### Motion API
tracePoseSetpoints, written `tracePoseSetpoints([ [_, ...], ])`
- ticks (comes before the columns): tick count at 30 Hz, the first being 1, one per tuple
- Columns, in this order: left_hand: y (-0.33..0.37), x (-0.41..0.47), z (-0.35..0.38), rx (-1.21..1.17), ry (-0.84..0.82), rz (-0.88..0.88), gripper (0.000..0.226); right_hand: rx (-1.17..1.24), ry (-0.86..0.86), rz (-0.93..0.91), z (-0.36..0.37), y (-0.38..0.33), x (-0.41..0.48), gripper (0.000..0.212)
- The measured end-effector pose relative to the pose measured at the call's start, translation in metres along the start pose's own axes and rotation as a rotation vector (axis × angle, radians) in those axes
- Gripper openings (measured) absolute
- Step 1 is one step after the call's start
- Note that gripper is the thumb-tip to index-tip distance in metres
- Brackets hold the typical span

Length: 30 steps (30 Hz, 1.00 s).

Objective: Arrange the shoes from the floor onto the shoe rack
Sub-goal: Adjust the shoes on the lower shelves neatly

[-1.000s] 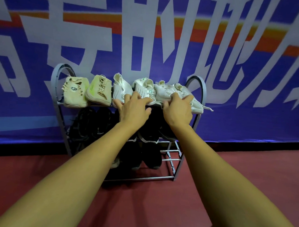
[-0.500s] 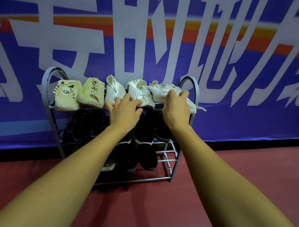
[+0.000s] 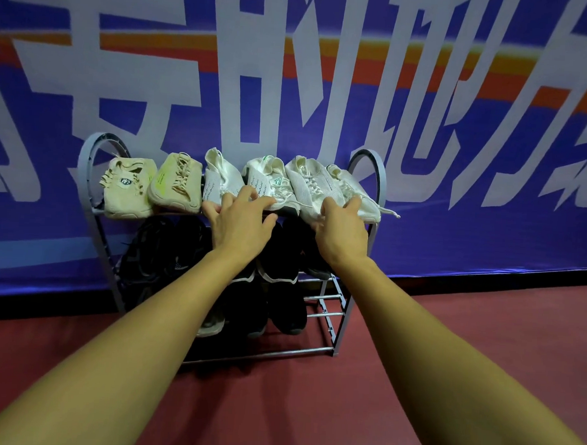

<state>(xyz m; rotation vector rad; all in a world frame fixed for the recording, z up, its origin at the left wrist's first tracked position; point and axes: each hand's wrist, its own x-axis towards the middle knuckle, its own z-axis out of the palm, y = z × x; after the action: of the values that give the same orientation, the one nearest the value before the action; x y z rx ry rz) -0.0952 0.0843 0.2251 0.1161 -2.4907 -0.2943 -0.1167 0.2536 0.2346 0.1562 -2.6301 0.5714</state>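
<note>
A grey metal shoe rack (image 3: 368, 165) stands against the banner. Its top shelf holds two beige shoes (image 3: 129, 188) at the left and several white sneakers (image 3: 307, 182) to the right. Dark shoes (image 3: 156, 250) fill the shelves below. My left hand (image 3: 241, 220) rests with spread fingers on the toes of two white sneakers (image 3: 220, 182) in the middle. My right hand (image 3: 342, 228) lies on the front of the rightmost white sneaker (image 3: 363, 198), fingers curled over its toe.
A blue banner (image 3: 454, 195) with large white characters hangs right behind the rack. Red floor (image 3: 448, 347) spreads in front and to the right. The rack's lower right rungs (image 3: 329, 304) are bare.
Both hands have stayed on the white sneakers of the top shelf, shifting slightly; the right hand slid a bit to the right and down over the toe. The camera view has drifted.
</note>
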Motion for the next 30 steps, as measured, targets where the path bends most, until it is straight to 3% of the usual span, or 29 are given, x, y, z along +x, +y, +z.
tracePoseSetpoints([
  [13,-0.003,0.003,-0.004,-0.027,-0.06,0.022,0.029,-0.028,0.007,0.032,0.001,-0.006,0.006,0.033],
  [19,-0.02,-0.003,-0.019,-0.147,-0.148,0.072,0.046,-0.082,-0.048,0.086,-0.002,-0.013,-0.006,0.047],
  [24,-0.043,-0.012,-0.032,-0.214,-0.172,0.102,0.041,-0.129,-0.026,0.004,-0.01,-0.028,-0.016,0.038],
  [30,-0.06,-0.027,-0.046,-0.151,-0.3,0.181,0.047,-0.143,-0.19,-0.077,-0.014,-0.034,-0.035,0.036],
])
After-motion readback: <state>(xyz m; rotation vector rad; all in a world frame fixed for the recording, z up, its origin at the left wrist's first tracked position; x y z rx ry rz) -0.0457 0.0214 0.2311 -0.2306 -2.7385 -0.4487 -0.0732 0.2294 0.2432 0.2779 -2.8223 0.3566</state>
